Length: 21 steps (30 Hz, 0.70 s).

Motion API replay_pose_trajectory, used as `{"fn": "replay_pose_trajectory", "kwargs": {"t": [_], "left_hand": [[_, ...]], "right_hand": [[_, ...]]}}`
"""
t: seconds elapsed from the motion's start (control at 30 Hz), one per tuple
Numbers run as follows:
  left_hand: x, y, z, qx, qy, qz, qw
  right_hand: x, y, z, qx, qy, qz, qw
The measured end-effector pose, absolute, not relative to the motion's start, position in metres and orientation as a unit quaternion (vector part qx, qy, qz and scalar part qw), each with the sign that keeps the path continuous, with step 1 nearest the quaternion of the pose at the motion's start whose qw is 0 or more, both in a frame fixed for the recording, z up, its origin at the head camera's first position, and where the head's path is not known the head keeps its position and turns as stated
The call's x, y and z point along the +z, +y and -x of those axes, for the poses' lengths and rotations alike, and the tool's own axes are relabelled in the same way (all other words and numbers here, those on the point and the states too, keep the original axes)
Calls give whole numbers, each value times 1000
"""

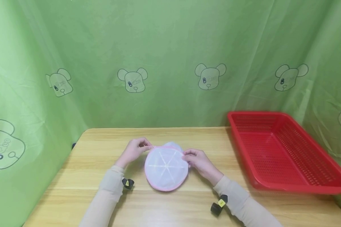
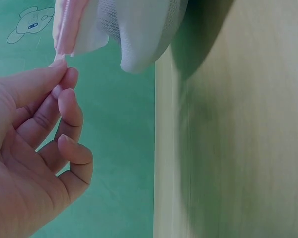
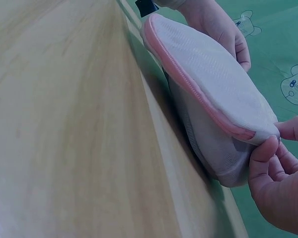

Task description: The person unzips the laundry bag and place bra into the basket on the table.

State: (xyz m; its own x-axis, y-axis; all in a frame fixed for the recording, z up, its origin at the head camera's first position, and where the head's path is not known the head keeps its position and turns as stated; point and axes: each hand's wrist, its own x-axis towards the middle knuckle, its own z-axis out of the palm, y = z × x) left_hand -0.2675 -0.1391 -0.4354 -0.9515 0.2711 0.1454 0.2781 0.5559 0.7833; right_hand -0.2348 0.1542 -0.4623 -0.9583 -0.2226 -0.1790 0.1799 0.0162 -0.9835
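Note:
A round white mesh laundry bag (image 1: 166, 170) with a pink zipper edge is held up over the table between both hands. Pale lines cross like spokes on its flat face. My left hand (image 1: 134, 151) pinches a small pink tab at the end of the zipper edge, thumb against forefinger; the other fingers (image 2: 72, 153) curl loosely. On the opposite side, my right hand (image 1: 200, 162) pinches the bag's rim beside the end of the pink zipper (image 3: 188, 84). Seen from the right wrist, the zipper runs along the rim and looks closed, with the mesh body below it.
A red plastic basket (image 1: 253, 157) with perforated sides stands at the table's right. The wooden table (image 1: 82, 176) reaches back to a green curtain (image 1: 170, 107) printed with bear heads, which also hangs on both sides. Black wrist cameras (image 1: 218, 205) sit on both sleeves.

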Motion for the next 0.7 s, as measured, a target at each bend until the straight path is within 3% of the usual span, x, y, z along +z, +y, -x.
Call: {"fn": "replay_pose_trajectory", "kwargs": {"t": [0.7], "left_hand": [[-435, -144, 268, -435, -887, 157, 5]], "right_hand": [[-467, 157, 238, -724, 675, 8, 140]]}}
